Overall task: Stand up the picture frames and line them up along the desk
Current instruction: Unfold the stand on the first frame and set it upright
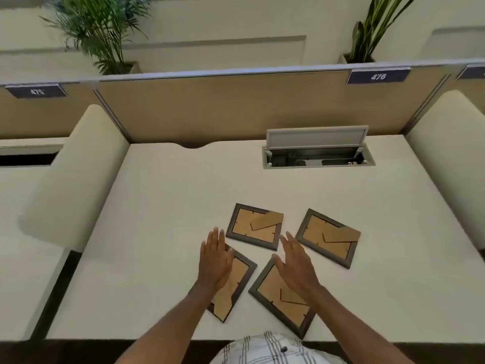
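Several dark-rimmed picture frames lie face down on the cream desk (162, 206), their brown backs and folded stands showing. One frame (254, 227) is at the middle, one frame (328, 237) to the right, one frame (236, 287) near left and one frame (280, 298) near right. My left hand (215, 261) hovers flat and open over the near left frame, hiding its upper part. My right hand (296, 264) is spread open over the near right frame's top corner. Neither hand holds anything.
An open cable hatch (317, 151) with a raised lid sits at the back right of the desk. A tan partition (223, 106) closes the back edge, rounded cream dividers (70, 179) flank both sides. Potted plants (105, 30) stand behind the partition.
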Tool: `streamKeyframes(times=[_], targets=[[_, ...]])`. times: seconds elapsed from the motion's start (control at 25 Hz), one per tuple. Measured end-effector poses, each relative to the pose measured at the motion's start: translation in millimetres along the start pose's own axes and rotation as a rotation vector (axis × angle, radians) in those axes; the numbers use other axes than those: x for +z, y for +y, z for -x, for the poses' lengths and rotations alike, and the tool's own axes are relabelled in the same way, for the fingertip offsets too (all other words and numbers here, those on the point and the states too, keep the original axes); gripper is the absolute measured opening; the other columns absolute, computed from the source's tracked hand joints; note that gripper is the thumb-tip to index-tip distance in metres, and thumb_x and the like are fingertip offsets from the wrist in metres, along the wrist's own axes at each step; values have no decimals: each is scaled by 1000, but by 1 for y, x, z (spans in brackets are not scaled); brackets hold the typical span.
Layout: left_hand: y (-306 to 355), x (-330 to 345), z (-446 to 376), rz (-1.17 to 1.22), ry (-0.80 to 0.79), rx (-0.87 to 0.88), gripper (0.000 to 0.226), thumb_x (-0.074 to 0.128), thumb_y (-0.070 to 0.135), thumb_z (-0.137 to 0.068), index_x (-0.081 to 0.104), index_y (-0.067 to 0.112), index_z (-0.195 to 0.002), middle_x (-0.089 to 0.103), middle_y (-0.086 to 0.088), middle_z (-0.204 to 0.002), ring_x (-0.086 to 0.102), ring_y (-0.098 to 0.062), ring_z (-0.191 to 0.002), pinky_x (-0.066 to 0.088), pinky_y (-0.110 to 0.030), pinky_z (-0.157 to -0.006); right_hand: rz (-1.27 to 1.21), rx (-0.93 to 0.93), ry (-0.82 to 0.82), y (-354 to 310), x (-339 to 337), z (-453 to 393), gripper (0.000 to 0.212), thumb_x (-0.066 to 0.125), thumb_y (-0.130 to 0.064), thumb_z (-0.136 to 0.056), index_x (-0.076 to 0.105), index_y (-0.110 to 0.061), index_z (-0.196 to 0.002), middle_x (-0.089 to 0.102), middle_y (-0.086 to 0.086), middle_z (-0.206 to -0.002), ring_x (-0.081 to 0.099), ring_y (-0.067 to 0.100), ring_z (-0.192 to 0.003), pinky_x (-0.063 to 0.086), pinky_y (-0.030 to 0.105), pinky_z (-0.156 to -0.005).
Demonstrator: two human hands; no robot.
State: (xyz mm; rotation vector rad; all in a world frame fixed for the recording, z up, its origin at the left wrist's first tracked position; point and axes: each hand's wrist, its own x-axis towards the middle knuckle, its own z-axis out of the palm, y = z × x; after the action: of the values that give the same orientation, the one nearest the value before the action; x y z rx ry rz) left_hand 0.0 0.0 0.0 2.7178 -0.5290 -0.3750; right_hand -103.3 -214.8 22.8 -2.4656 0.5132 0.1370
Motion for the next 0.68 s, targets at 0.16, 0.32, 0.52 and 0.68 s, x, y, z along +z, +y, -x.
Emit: streamKeyframes(times=[0.16,0.32,0.52,0.68], targets=[[-22,25,35,92,-59,-202,62,39,34,-108,19,12,-162,13,-8,-171,12,-25,-158,13,-40,-128,-364,106,-228,-25,43,28,36,54,-35,-98,54,-33,-135,53,-5,-139,56,9,-121,46,22,-95],[-35,30,50,206,-57,-412,61,48,30,-104,28,11,-159,33,-10,-164,30,-28,-151,28,-41,-122,-545,292,-550,-47,75,47,33,56,-42,-93,55,-39,-127,51,-11,-141,49,7,-124,41,26,-97],[-47,27,53,236,-152,-459,58,49,34,-102,35,15,-156,43,-9,-155,41,-28,-141,40,-42,-111,-625,431,-563,-63,94,50,65,58,-34,-94,35,-27,-154,36,-3,-160,36,16,-143,32,28,-107],[-67,20,40,425,-228,-531,53,55,33,-101,44,16,-151,49,-12,-147,50,-28,-132,47,-39,-103,-722,516,-541,-70,104,47,71,61,-34,-94,29,-26,-157,26,1,-163,33,21,-144,34,42,-117]])
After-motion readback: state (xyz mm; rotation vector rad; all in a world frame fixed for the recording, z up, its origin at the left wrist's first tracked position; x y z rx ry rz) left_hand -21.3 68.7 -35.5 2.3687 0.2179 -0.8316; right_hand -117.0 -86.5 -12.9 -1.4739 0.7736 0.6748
